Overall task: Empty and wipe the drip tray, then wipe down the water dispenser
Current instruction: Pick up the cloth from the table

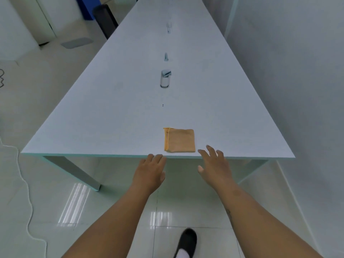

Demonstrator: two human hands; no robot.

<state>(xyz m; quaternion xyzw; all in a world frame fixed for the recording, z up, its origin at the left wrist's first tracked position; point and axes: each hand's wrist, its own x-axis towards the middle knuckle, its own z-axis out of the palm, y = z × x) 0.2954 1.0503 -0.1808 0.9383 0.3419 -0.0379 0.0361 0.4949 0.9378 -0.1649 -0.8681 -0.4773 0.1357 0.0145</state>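
Cloth [179,140], orange and folded roughly square, lies flat by the near edge of the table [111,108], just beyond both hands. The right hand [216,164], fingers spread and empty, is nearer, its tips beside the cloth's near right corner. The left hand [150,172], flat and empty, reaches the edge to the cloth's left. Small fittings [165,79] line the long white table. Tiled floor [55,183]; wall [297,71] at right. No dispenser or drip tray is in view.
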